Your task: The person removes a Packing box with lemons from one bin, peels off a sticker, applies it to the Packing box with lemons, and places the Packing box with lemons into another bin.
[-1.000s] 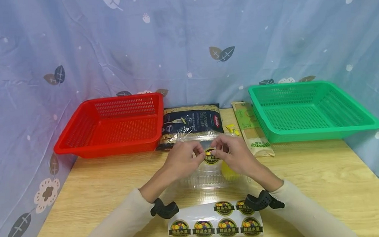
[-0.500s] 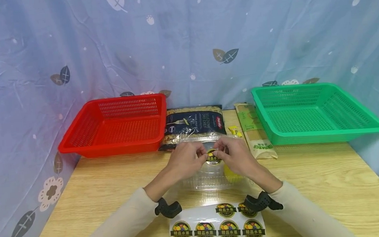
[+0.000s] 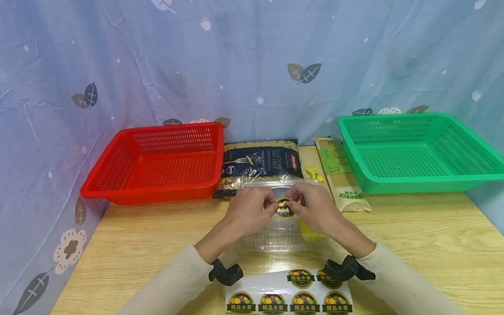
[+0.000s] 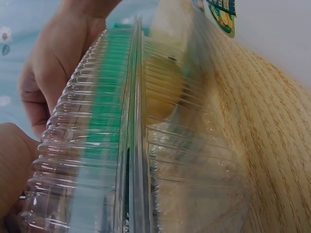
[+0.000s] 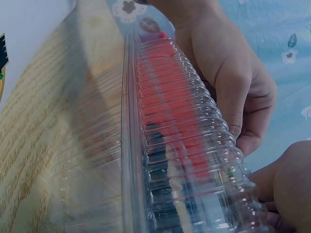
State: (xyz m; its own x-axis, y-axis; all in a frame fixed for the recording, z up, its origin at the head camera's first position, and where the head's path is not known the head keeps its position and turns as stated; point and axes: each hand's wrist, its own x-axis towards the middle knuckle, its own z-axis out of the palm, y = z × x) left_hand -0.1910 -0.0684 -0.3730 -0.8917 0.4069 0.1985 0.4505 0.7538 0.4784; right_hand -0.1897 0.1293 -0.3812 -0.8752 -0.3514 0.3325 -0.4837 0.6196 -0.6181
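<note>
A clear plastic clamshell box (image 3: 279, 236) stands shut on the wooden table (image 3: 131, 249), with something yellow (image 3: 306, 228) inside it. Both hands are over its lid. My left hand (image 3: 269, 206) and right hand (image 3: 293, 202) pinch a round fruit sticker (image 3: 284, 208) by its two sides, low over the lid. The left wrist view shows the box's ribbed wall (image 4: 136, 145) close up, with the right hand (image 4: 58, 63) behind it. In the right wrist view the same wall (image 5: 146, 145) fills the frame, the left hand (image 5: 228, 73) beyond it.
A sheet of several more stickers (image 3: 288, 299) lies near the front edge. A red basket (image 3: 105, 189) stands at back left, a green basket (image 3: 434, 185) at back right. Between them lie a dark pasta bag (image 3: 261, 162), a small yellow packet (image 3: 313, 174) and a tan packet (image 3: 338, 171).
Both hands have drawn closer together and sunk slightly toward the box lid with the sticker. The head view has shifted a little.
</note>
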